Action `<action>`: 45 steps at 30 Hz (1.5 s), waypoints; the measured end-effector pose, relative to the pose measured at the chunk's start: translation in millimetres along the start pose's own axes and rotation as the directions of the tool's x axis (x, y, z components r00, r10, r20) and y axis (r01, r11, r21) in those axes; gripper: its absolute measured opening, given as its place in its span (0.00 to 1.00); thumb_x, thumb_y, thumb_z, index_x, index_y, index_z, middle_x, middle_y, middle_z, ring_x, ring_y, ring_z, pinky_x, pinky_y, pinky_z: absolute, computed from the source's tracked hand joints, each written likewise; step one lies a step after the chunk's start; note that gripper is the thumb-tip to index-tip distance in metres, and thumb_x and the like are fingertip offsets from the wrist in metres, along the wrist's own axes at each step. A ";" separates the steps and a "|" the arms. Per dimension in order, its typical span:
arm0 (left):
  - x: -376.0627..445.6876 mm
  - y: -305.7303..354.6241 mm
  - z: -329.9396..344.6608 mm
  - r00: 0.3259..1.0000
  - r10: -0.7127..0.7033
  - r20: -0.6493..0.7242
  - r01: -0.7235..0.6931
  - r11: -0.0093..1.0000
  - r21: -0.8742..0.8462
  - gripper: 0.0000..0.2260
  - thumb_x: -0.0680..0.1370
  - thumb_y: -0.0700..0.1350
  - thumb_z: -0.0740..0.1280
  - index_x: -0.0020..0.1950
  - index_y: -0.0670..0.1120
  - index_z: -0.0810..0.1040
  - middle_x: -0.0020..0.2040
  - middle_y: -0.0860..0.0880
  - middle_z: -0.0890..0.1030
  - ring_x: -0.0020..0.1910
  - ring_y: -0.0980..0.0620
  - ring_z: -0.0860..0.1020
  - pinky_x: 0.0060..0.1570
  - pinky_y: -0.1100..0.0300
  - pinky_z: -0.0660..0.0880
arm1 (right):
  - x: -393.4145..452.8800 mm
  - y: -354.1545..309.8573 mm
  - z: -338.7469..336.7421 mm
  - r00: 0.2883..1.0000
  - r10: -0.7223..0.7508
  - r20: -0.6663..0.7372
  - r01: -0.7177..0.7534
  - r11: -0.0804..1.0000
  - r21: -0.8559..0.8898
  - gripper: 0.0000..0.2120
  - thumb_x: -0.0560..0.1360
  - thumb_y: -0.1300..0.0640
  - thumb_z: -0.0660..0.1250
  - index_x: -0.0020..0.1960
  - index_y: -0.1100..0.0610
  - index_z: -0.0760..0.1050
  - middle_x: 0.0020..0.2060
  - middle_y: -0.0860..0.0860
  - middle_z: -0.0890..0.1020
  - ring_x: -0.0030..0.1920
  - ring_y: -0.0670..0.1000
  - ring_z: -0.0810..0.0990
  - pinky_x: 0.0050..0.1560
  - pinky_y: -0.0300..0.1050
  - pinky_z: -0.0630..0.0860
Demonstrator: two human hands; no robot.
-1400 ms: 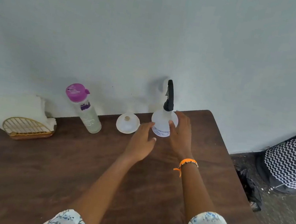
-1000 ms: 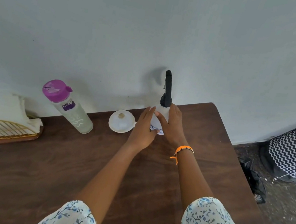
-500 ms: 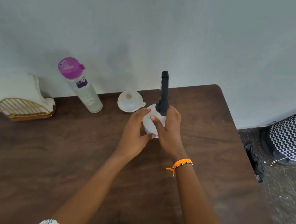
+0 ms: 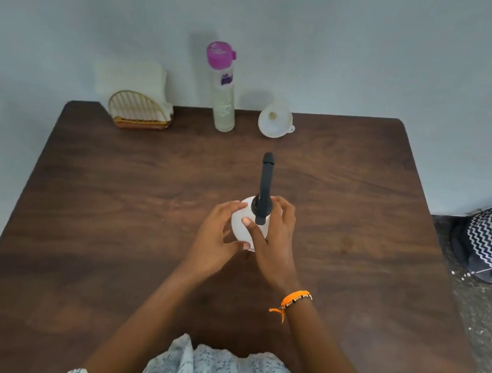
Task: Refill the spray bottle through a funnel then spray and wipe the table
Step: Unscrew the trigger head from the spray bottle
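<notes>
Left hand (image 4: pixel 218 239): cupped on the left side of the spray bottle (image 4: pixel 243 225), thumb and fingers curled around it.
Right hand (image 4: pixel 273 238): grasping the bottle's right side, thumb across its front.
Spray bottle: upright at mid-table (image 4: pixel 109 197), black sprayer head (image 4: pixel 264 186) on top.
Funnel (image 4: pixel 275 121): near the far edge, well apart.

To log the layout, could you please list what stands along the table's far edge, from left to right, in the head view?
Gold wire rack with white cloths → purple-capped bottle → white funnel.
</notes>
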State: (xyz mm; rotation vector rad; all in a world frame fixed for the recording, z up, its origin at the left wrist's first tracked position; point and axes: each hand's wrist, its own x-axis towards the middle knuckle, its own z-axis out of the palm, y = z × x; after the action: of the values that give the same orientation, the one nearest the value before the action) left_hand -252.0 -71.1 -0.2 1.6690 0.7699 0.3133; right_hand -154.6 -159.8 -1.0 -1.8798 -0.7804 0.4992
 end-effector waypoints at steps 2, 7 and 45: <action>-15.0 -5.6 -4.7 1.000 -0.011 -0.013 0.011 1.000 0.017 0.31 0.68 0.31 0.74 0.66 0.52 0.70 0.67 0.51 0.70 0.66 0.51 0.72 0.61 0.59 0.75 | -13.3 -2.1 8.5 1.000 -0.020 0.013 0.020 0.999 -0.037 0.20 0.75 0.56 0.65 0.65 0.56 0.67 0.64 0.51 0.64 0.65 0.51 0.62 0.64 0.49 0.69; -42.2 -17.1 -14.6 0.999 -0.037 -0.020 0.037 0.999 0.003 0.32 0.69 0.28 0.70 0.65 0.54 0.68 0.70 0.50 0.68 0.68 0.48 0.70 0.62 0.54 0.74 | -41.0 -3.5 26.0 0.997 -0.006 0.078 0.009 0.999 -0.034 0.23 0.75 0.52 0.60 0.68 0.57 0.64 0.66 0.51 0.67 0.67 0.50 0.61 0.67 0.45 0.64; -73.3 -39.7 -23.2 0.999 -0.031 -0.026 0.036 0.965 0.260 0.32 0.69 0.41 0.74 0.70 0.48 0.66 0.71 0.49 0.66 0.68 0.50 0.67 0.68 0.54 0.66 | -60.9 18.8 19.4 0.927 -0.126 0.354 0.224 0.941 -0.252 0.36 0.73 0.35 0.55 0.74 0.56 0.58 0.73 0.51 0.61 0.75 0.51 0.52 0.75 0.47 0.47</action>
State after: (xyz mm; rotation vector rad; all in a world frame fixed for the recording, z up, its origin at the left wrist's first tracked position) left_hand -332.7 -97.3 -17.1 1.8994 0.8842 0.2129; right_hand -204.5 -195.9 -26.2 -1.9902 -1.2978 0.6254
